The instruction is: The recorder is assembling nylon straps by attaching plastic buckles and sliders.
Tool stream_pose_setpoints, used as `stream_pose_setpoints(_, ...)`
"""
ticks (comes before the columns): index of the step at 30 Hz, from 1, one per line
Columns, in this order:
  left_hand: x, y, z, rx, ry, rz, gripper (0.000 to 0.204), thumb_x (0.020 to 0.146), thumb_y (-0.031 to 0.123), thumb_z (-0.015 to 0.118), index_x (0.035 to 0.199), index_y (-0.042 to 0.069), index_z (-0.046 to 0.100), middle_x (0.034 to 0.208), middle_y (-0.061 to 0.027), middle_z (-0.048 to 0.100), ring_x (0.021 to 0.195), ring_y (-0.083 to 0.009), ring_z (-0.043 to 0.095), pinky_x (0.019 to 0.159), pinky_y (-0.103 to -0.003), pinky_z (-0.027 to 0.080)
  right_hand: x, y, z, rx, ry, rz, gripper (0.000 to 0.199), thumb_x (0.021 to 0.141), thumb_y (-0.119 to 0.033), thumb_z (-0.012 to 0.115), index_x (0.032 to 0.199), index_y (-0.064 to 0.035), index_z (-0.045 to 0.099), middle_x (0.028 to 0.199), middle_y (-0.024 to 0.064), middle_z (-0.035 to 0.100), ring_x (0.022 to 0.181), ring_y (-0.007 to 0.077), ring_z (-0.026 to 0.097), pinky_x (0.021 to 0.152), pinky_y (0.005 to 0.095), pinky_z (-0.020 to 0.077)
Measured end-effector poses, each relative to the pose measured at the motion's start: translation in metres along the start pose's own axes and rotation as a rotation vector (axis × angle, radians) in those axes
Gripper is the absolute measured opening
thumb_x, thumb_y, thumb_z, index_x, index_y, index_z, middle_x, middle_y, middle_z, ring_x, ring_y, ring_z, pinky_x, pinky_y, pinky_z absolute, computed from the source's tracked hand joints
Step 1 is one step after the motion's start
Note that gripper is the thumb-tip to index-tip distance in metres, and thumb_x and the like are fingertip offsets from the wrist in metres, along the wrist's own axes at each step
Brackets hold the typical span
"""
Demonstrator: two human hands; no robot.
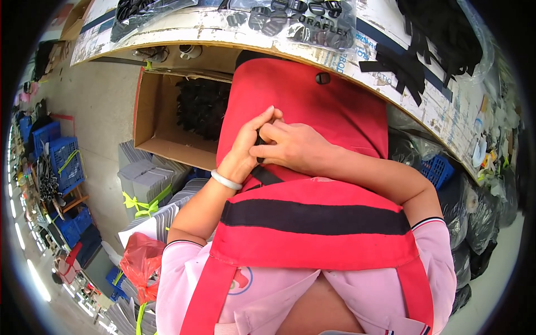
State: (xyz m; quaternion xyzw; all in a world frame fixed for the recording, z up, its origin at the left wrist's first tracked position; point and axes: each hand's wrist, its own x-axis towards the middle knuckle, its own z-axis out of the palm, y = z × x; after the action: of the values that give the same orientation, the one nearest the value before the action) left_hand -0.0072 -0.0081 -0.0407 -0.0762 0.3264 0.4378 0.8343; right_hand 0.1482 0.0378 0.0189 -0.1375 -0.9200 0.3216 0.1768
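Over my lap, my left hand [246, 139] and my right hand [298, 146] meet, closed around a small black piece mostly hidden between the fingers. A black webbing strap [267, 176] comes out below them and lies across the red apron [312, 111]. The right fingers are curled and pinch inward; the left fingers lie bent together along the other side. A white bracelet [226, 180] circles my left wrist. Beyond the hands, a loose black plastic buckle [322, 78] rests on the apron near the table edge.
Ahead stands a worn table [212, 34] bearing a clear bag of black buckles [279, 19] and black straps [405, 70]. An open cardboard box [167, 143] with black pieces is at the left, above bundled grey sheets [146, 181]. Dark plastic bags [483, 218] crowd the right.
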Motion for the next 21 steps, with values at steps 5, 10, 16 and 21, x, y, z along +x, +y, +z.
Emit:
stream_pose_setpoints(5,-0.001,0.004,0.007,-0.253,0.018,0.041,0.022,0.096,0.026,0.059,0.095,0.005,0.065,0.088,-0.0082,0.068,0.085,-0.0217,0.066,0.075,-0.034,0.055,0.003,0.009,0.001,0.049,0.053,0.123,0.02,0.077,-0.022,0.073,0.096,-0.0177,0.067,0.089,0.0023,0.051,0.079,0.02,0.058,0.062,0.0344,0.0487)
stream_pose_setpoints(10,0.003,0.0,0.005,-0.282,-0.039,0.045,0.023,0.096,0.026,0.058,0.1,0.005,0.065,0.091,-0.0087,0.068,0.084,-0.0227,0.067,0.073,-0.036,0.056,0.001,0.011,-0.009,-0.006,-0.018,0.069,0.016,0.08,-0.015,0.071,0.096,-0.0157,0.07,0.089,0.0023,0.053,0.08,0.0197,0.06,0.061,0.0341,0.0493)
stream_pose_setpoints(16,-0.009,0.001,0.013,-0.259,0.005,0.057,0.023,0.098,0.026,0.055,0.096,0.004,0.063,0.089,-0.0095,0.066,0.077,-0.0219,0.067,0.066,-0.035,0.058,-0.004,0.019,-0.015,0.266,0.254,0.163,0.02,0.083,-0.01,0.069,0.103,-0.0112,0.07,0.097,0.0061,0.06,0.082,0.0214,0.063,0.066,0.0319,0.0522)
stream_pose_setpoints(21,-0.012,0.002,0.022,-0.586,-0.013,0.004,0.022,0.097,0.021,0.054,0.091,0.001,0.063,0.098,-0.0146,0.065,0.113,-0.032,0.058,0.095,-0.052,0.049,-0.041,0.098,-0.008,-0.224,0.151,0.458,0.028,0.083,-0.007,0.065,0.111,-0.0086,0.066,0.108,0.0111,0.062,0.099,0.0278,0.061,0.083,0.0376,0.0513)
